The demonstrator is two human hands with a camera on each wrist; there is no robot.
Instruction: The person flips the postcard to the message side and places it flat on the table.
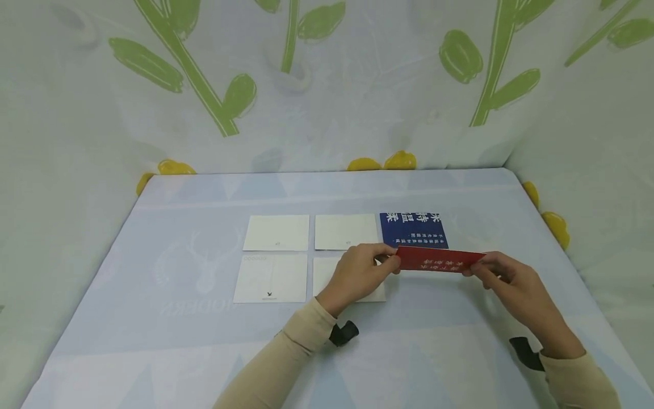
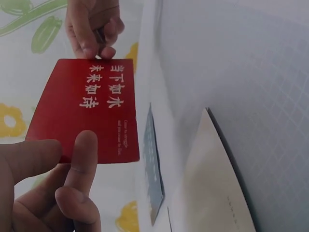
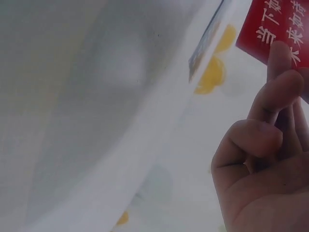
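Observation:
A red card (image 1: 439, 259) with white Chinese writing is held up above the table between both hands. Its left end is pinched by my left hand (image 1: 360, 272), its right end by my right hand (image 1: 521, 289). The left wrist view shows the red card (image 2: 96, 111) with the left thumb and fingers at its near edge and the right hand (image 2: 94, 29) at the far edge. In the right wrist view only part of the red card (image 3: 275, 29) is visible. Behind it lies a blue card (image 1: 414, 230) with white writing, its near part hidden.
Two pale cards lie in the back row, a left one (image 1: 278, 233) and a middle one (image 1: 345, 232). In front are another pale card (image 1: 271, 278) and one (image 1: 323, 275) partly covered by my left hand. A patterned cloth (image 1: 153, 318) covers the table; leaf-printed fabric (image 1: 357, 113) stands behind.

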